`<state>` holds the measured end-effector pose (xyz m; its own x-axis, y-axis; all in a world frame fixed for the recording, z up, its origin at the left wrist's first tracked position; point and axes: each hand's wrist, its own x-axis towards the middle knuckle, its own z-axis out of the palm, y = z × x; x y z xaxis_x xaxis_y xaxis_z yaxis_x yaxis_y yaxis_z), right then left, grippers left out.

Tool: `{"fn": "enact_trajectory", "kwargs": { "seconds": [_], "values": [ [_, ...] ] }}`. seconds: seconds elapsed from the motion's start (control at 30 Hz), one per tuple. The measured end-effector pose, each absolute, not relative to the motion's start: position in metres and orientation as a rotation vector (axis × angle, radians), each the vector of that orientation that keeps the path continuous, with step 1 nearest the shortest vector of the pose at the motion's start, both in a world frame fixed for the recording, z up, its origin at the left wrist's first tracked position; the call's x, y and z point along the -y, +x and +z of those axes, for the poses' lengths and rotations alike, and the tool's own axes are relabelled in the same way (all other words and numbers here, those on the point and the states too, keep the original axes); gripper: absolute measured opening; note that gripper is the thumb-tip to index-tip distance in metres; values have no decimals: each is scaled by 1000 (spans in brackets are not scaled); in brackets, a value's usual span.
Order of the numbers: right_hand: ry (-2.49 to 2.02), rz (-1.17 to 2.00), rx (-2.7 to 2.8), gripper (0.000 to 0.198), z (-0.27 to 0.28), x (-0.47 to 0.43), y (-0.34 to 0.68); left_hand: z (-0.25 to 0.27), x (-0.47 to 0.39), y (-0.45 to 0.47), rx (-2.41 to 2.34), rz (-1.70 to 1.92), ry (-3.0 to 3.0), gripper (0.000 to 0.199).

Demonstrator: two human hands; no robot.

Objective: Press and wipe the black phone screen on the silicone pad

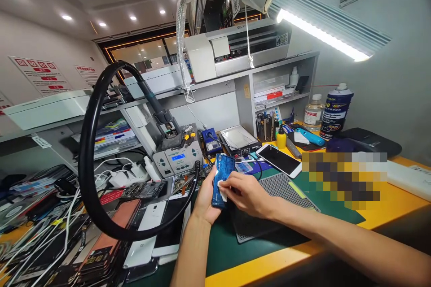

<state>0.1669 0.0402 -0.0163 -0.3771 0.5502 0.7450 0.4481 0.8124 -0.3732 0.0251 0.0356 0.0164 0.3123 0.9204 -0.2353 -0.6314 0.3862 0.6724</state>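
A blue smartphone (220, 175) is held tilted above the green mat, its glossy back with the camera lenses facing me. My left hand (204, 197) is closed around its left side and lower edge. Pinched in the fingers of my right hand (247, 193) is a small white wipe (222, 192), which touches the phone's back. Part of the wipe is hidden by the fingers. Under my right hand lies a grey perforated mat (283, 188).
A white tablet (280, 160) lies behind the perforated mat. A hot-air station (178, 157) with a thick black hose (88, 161) stands left. Phones and cables cover the left side. A spray can (336, 110) and clear bottle (314, 110) stand right. A lamp (323, 22) hangs overhead.
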Motion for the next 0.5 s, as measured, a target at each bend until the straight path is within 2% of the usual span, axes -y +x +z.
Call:
{"fn": "enact_trajectory", "kwargs": {
  "seconds": [0.17,0.33,0.5],
  "values": [
    [-761,108,2036,13,-15,-36,163,15,-37,25,-663,1150,503,26],
    [-846,90,1966,12,-14,-50,178,14,-39,24,-726,1217,493,32],
    [-693,56,2061,15,-17,-39,172,11,-39,25,-747,1236,525,30]
  ]
}}
